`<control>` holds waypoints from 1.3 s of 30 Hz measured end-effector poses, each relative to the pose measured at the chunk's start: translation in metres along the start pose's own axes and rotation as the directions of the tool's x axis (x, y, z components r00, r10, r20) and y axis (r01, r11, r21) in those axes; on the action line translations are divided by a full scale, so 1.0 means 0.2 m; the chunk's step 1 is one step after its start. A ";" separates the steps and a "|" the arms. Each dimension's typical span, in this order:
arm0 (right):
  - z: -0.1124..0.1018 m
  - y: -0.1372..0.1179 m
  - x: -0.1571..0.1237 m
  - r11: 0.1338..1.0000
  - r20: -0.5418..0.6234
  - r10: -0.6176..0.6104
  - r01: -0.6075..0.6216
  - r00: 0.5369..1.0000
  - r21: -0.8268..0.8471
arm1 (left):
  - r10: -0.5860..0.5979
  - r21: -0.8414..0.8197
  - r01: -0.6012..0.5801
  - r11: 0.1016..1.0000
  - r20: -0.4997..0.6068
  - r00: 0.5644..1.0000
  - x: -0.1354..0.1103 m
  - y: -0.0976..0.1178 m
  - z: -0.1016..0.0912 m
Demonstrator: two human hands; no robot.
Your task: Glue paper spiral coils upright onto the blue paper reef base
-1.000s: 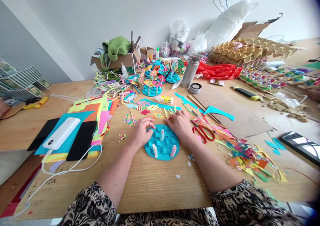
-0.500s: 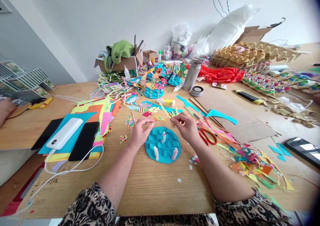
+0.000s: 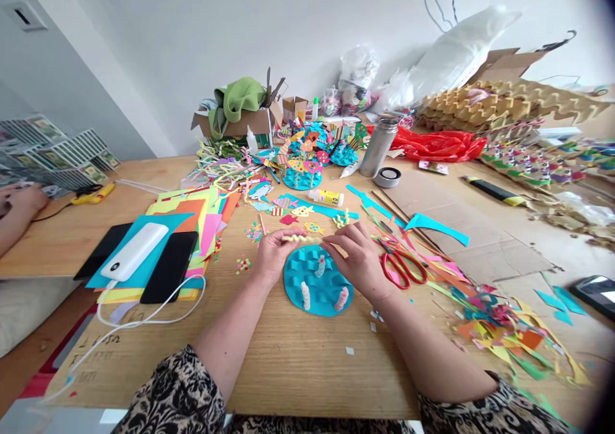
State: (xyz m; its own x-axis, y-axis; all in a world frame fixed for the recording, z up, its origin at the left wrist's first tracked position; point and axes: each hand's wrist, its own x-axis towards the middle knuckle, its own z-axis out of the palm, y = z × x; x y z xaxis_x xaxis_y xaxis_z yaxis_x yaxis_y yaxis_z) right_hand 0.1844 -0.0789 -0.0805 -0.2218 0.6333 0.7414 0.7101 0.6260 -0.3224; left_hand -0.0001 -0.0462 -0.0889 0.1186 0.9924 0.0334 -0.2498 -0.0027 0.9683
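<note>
Between my two hands stretches a short crinkled pale-yellow paper strip (image 3: 303, 238). My left hand (image 3: 275, 254) pinches its left end and my right hand (image 3: 354, 254) its right end. Just below lies a round blue woven-paper disc (image 3: 312, 300), with three small twisted paper posts standing on it: a white one (image 3: 305, 296), a pink one (image 3: 341, 299) and a pale one (image 3: 320, 266). More crinkled yellow strips (image 3: 342, 218) rest beyond my right hand. Paper fish (image 3: 314, 227) and a yellow-labelled glue bottle (image 3: 327, 197) are farther back.
Red-handled scissors (image 3: 403, 270) and paper scraps (image 3: 504, 322) lie to the right. A power bank (image 3: 134, 250) and a black phone (image 3: 170, 267) sit on coloured paper at left. Behind stands a steel flask (image 3: 379, 147). Another person's hand (image 3: 26, 200) shows at far left.
My right hand has brought a crinkled yellow strip from the pile to my left hand, and both now hold it above the disc. The view has shifted slightly left.
</note>
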 end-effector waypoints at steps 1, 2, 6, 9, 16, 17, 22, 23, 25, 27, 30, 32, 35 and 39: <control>0.00 0.00 0.00 1.000 -0.021 0.013 -0.013 1.000 -0.005 | -0.006 0.000 0.006 1.000 0.015 1.000 0.00 0.00 0.00; 0.00 0.00 0.00 1.000 -0.040 0.027 -0.027 0.999 -0.011 | -0.015 -0.001 0.015 1.000 0.031 0.999 0.00 -0.01 0.00; 0.00 0.00 0.01 0.998 -0.035 0.048 -0.049 0.998 -0.029 | -0.013 -0.002 0.013 1.000 0.027 1.000 -0.01 -0.01 0.00; 0.00 0.00 0.00 0.999 0.011 0.043 -0.043 0.999 -0.015 | 0.029 0.024 -0.028 0.999 -0.028 0.999 -0.01 -0.01 0.00; 0.02 0.02 -0.01 0.988 0.072 0.130 -0.136 0.989 0.076 | 0.049 0.106 -0.044 0.993 -0.044 0.998 -0.01 0.02 0.01; 0.02 0.02 -0.01 0.985 0.089 0.136 -0.145 0.987 0.093 | 0.047 0.112 -0.043 0.993 -0.034 0.998 -0.02 0.02 0.01; 0.03 0.03 -0.02 0.977 0.178 0.121 -0.149 0.977 0.152 | 0.021 0.132 -0.024 0.991 0.024 0.999 -0.03 0.02 0.01; 0.04 0.03 -0.02 0.976 0.188 0.123 -0.154 0.974 0.157 | 0.016 0.128 -0.020 0.992 0.031 0.999 -0.03 0.02 0.01; 0.03 0.03 -0.02 0.971 0.211 0.133 -0.170 0.969 0.171 | 0.004 0.118 -0.009 0.993 0.042 0.999 -0.03 0.01 0.01; 0.03 0.02 -0.01 0.963 0.235 0.144 -0.191 0.961 0.192 | -0.001 0.096 -0.004 0.995 0.053 0.999 -0.03 0.00 0.01; 0.01 0.01 0.01 0.939 0.243 0.205 -0.261 0.948 0.225 | 0.011 0.030 -0.013 0.999 0.054 0.998 -0.02 0.01 0.01; -0.01 0.02 0.03 0.893 0.238 0.319 -0.375 0.917 0.248 | 0.026 0.000 -0.026 1.000 0.045 0.999 -0.02 0.02 0.02; -0.05 0.04 0.05 0.750 0.270 0.509 -0.575 0.817 0.327 | 0.029 0.015 -0.029 0.999 0.046 0.999 -0.02 0.04 0.02; -0.11 0.07 0.03 0.615 0.391 0.577 -0.697 0.717 0.369 | 0.007 0.064 -0.012 0.998 0.074 0.997 -0.03 0.03 0.02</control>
State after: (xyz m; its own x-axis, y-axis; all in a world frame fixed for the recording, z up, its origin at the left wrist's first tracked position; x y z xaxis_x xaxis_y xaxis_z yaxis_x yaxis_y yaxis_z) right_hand 0.2079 -0.0766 -0.0680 -0.0103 0.9933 0.1151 0.3450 0.1116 -0.9320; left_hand 0.0021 -0.0520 -0.0816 0.1875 0.9805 0.0587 -0.1887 -0.0227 0.9818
